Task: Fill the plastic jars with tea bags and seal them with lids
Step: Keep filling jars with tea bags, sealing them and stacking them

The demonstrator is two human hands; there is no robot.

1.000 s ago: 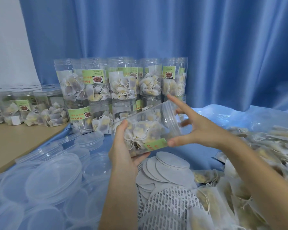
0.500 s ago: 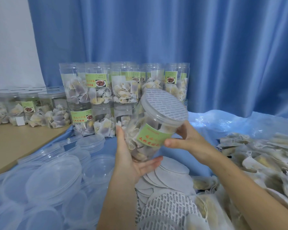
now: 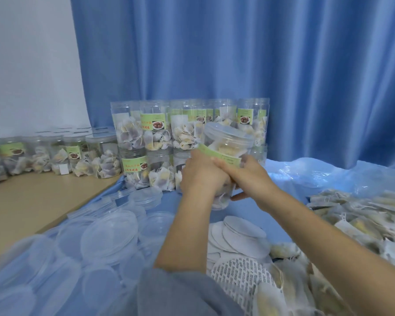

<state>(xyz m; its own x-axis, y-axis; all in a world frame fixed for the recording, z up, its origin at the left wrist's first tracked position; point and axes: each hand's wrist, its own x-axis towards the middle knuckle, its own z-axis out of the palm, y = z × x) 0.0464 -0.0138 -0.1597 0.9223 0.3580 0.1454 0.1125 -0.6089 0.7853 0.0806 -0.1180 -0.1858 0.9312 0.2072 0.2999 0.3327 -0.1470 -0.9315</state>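
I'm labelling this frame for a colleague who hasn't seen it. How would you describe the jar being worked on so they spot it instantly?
Start at the blue curtain, then the stacked jars in front of it. Just before them, the held jar is gripped by the left hand and right hand. Alone, it is tilted and off the table.

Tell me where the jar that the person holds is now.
In the head view, the jar sits mid-frame, tilted, gripped by the left hand and right hand, before the stacked jars.
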